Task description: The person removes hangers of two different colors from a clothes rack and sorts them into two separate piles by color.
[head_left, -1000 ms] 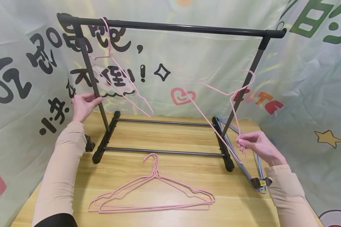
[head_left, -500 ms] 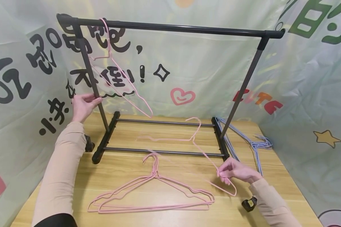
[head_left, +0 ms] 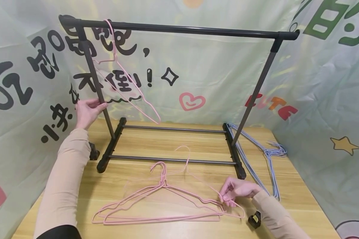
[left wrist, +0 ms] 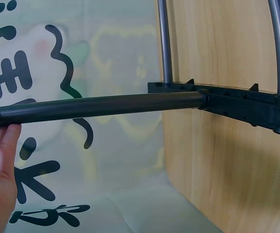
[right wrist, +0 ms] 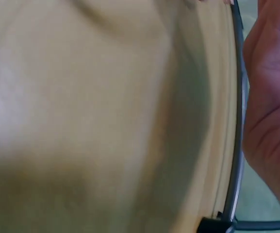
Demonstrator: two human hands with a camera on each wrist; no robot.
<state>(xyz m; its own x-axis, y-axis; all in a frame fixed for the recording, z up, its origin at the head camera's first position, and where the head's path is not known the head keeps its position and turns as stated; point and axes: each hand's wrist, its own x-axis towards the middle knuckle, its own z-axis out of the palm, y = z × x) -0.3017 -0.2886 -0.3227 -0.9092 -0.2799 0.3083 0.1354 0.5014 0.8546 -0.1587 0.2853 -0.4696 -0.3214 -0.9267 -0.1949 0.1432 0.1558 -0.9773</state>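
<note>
My left hand (head_left: 89, 113) pinches the left upright of a black metal garment rack (head_left: 185, 30), thumb on one side and fingers on the other; the left wrist view shows the hand (left wrist: 1, 170) on that post. Low over the table at right, my right hand (head_left: 237, 191) holds a pink wire hanger (head_left: 234, 205) by its shoulder end; the hanger is blurred. Beneath and left of it, several pink wire hangers (head_left: 161, 219) lie stacked, hooks toward the rack. One pink hanger (head_left: 131, 78) hangs near the bar's left end. The right wrist view shows part of the right hand (right wrist: 271, 97), its fingertips cut off.
Several blue hangers (head_left: 270, 159) lie at the right, partly under the rack's right foot (head_left: 236, 156). The wooden table (head_left: 257, 229) meets printed cloth (head_left: 227, 76) at the back and sides. The rack's lower crossbars (head_left: 179, 160) span above the tabletop.
My right hand has brought the pink hanger down and to the left, from beside the right upright to over the stacked hangers. The left hand stays on its upright.
</note>
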